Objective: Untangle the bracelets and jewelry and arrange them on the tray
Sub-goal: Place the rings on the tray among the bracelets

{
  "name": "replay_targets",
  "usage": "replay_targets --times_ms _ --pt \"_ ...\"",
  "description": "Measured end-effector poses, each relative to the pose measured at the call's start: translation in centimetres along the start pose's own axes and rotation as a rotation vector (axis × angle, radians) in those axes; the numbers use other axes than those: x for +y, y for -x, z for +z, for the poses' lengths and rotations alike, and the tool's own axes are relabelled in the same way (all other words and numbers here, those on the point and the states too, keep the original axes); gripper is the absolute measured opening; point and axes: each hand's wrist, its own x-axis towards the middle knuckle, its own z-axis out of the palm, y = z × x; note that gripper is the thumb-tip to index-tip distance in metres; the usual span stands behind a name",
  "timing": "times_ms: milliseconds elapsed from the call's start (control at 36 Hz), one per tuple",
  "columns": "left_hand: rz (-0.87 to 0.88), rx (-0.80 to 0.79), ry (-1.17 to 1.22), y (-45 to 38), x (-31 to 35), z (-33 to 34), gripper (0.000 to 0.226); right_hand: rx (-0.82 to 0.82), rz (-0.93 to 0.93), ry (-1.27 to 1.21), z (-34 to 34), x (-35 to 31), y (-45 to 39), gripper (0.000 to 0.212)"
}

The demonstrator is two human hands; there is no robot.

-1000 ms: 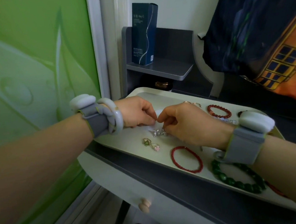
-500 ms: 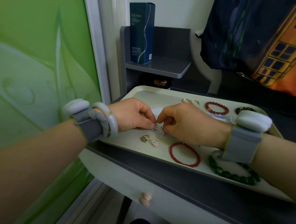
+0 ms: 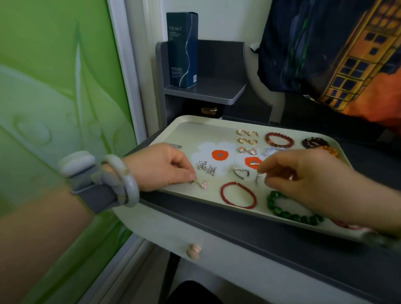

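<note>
There was only one view, from a wide-angle camera worn on the person's head. It looked forward and down over both forearms at the tray [image 3: 185,125] on the table [image 3: 259,233], close enough to tell small pieces apart. A green panel [image 3: 36,92] filled its left side, and the lines bent toward the edges.

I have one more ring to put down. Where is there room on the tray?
The far left corner of the tray, behind the left hand and left of the gold rings, is bare. The right side is crowded with bracelets, like the dark red bracelet.
</note>
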Motion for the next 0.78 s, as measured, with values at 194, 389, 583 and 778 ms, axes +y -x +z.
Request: replay_targets --times_ms 194,389,583,778 --pt "0.051 0.187 0.008 1.6 0.0 2.5 0.015 0.044 -0.024 0.051 0.0 1.2 6.1 0.014" --pt "0.118 0.491 -0.042 2.7 0.4 4.9 0.011 0.161 -0.021 0.078 0.8 2.4 8.0 0.006" --pt "0.215 0.814 -0.130 3.1 -0.1 6.9 0.011 0.219 -0.007 0.074 1.6 1.7 8.5 0.013" --pt "0.195 0.876 -0.131 2.8 -0.1 7.3 0.030 0.275 0.033 0.089 2.5 1.6 8.8 0.014"
